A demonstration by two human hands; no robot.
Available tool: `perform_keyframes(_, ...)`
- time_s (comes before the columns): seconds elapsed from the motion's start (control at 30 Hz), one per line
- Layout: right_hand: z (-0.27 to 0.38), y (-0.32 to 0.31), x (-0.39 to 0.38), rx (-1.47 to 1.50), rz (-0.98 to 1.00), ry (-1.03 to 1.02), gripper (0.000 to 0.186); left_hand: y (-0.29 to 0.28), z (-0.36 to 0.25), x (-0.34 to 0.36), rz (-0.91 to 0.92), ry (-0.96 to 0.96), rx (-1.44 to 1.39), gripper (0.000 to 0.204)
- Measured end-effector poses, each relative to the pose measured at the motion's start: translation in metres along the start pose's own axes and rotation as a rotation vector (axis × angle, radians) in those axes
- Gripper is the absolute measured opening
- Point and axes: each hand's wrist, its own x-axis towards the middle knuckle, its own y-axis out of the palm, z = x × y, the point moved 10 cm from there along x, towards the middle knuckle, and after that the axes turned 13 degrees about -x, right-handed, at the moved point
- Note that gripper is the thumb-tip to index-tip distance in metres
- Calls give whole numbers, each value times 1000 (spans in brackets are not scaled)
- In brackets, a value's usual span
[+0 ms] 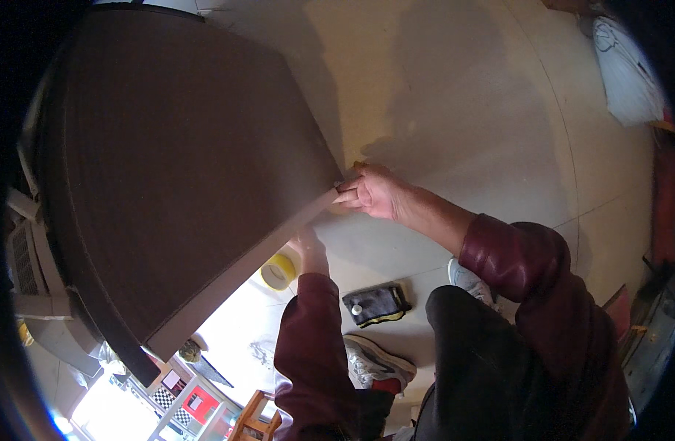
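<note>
A large dark brown panel (198, 162) with a paler edge strip fills the left half of the head view, slanting toward me. At its near right corner is my right hand (378, 192), its fingers closed on the corner edge. A small yellowish bit shows by the fingertips, too small to name. Below the edge strip, my left hand (306, 242) reaches up against the panel's underside; its fingers are hidden behind the panel. Close by the left wrist, a roll of yellow tape (278, 272) is on the floor.
A dark folded cloth or pouch (381, 305) with a small white round thing on it lies between my shoes (374, 360). A wooden stool (255, 417) stands at the lower left. A white bag (626, 73) is at the far right. Pale tiled floor (469, 125) surrounds the panel.
</note>
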Motion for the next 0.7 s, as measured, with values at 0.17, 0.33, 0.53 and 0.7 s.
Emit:
perform_keyframes(0.17, 9, -3, 0, 288, -17, -54, 79, 11, -9, -12, 23, -50, -13, 17)
perform_keyframes(0.33, 18, -14, -3, 446, -133, 0, 79, 28, -22, -18, 81, 1, -23, 22)
perform_keyframes(0.53, 25, -22, -9, 386, -11, -153, 86, 29, -9, -15, 123, -14, -200, 28)
perform_keyframes(0.7, 23, -8, -3, 373, 49, -102, 83, -1, 24, -6, 33, 31, -36, 30)
